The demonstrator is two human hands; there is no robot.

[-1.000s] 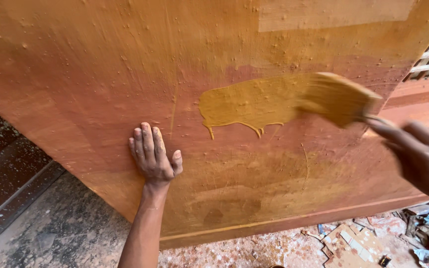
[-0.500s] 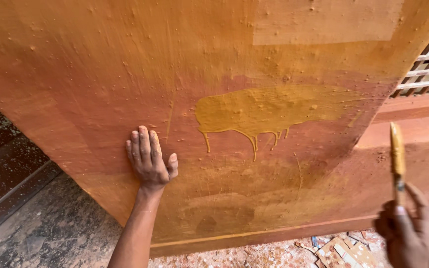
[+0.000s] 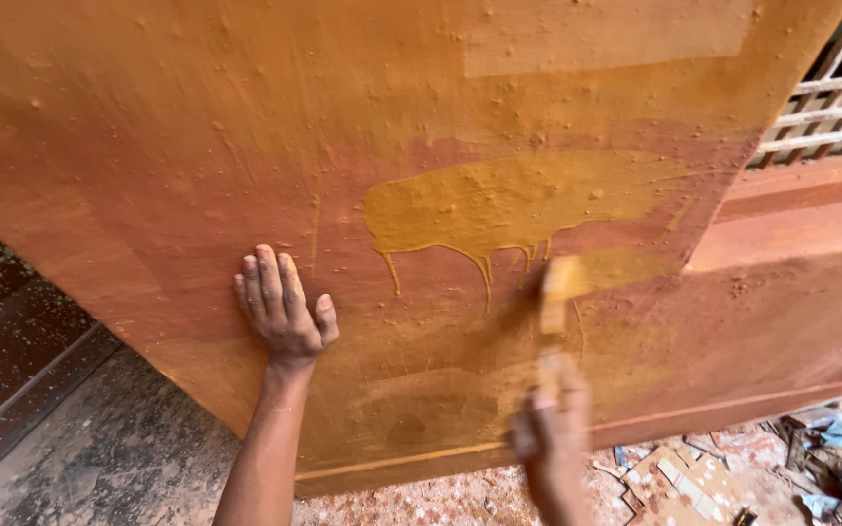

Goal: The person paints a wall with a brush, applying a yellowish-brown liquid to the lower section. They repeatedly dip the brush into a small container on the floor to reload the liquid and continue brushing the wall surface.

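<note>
Two hands work at a reddish-brown panel (image 3: 148, 146). Left hand (image 3: 283, 310) lies flat against it, fingers (image 3: 267, 278) pressed together. Right hand (image 3: 550, 433), blurred, has its fingers wrapped around a paintbrush (image 3: 555, 307) just below a dripping yellow paint patch (image 3: 499, 205).

floor (image 3: 70, 458): speckled grey | scrap litter (image 3: 694, 472) at right

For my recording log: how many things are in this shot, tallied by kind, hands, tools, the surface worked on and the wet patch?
Hands: 2, the left hand flat on the panel, the right hand holding the brush
Paintbrush: 1, blurred
Orange-brown panel: 1
Wet yellow paint patch: 1, with drips under it
Total: 5
</note>
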